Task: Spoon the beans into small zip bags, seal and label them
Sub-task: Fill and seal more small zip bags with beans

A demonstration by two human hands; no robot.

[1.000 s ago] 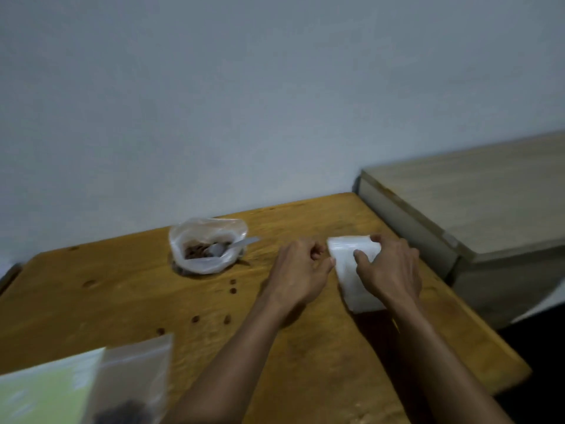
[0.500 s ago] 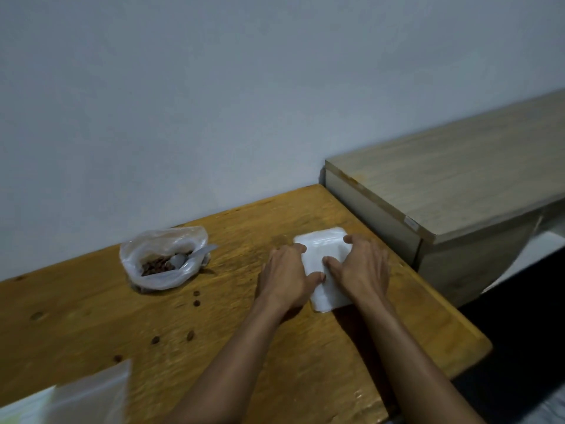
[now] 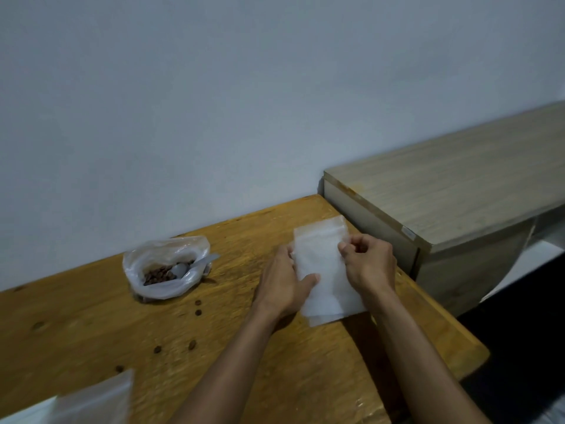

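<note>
A stack of small translucent zip bags (image 3: 324, 264) lies on the wooden table (image 3: 91, 325), near its right side. My left hand (image 3: 282, 283) grips the stack's left edge, thumb lying on top. My right hand (image 3: 370, 263) pinches the top bag near its upper right corner. To the left stands an open plastic bag of brown beans (image 3: 166, 267) with a spoon (image 3: 189, 266) resting in it. Several loose beans (image 3: 198, 307) are scattered on the table in front of it.
Another zip bag (image 3: 91, 402) over a pale sheet shows blurred at the bottom left corner. A light wooden cabinet (image 3: 452, 209) stands against the table's right side. A plain wall runs behind. The table's right edge drops off to a dark floor.
The view has swung, so everything sits further right and lower. My right hand's fingers have curled up into a pinch on the top bag, and the stack's upper end now shows.
</note>
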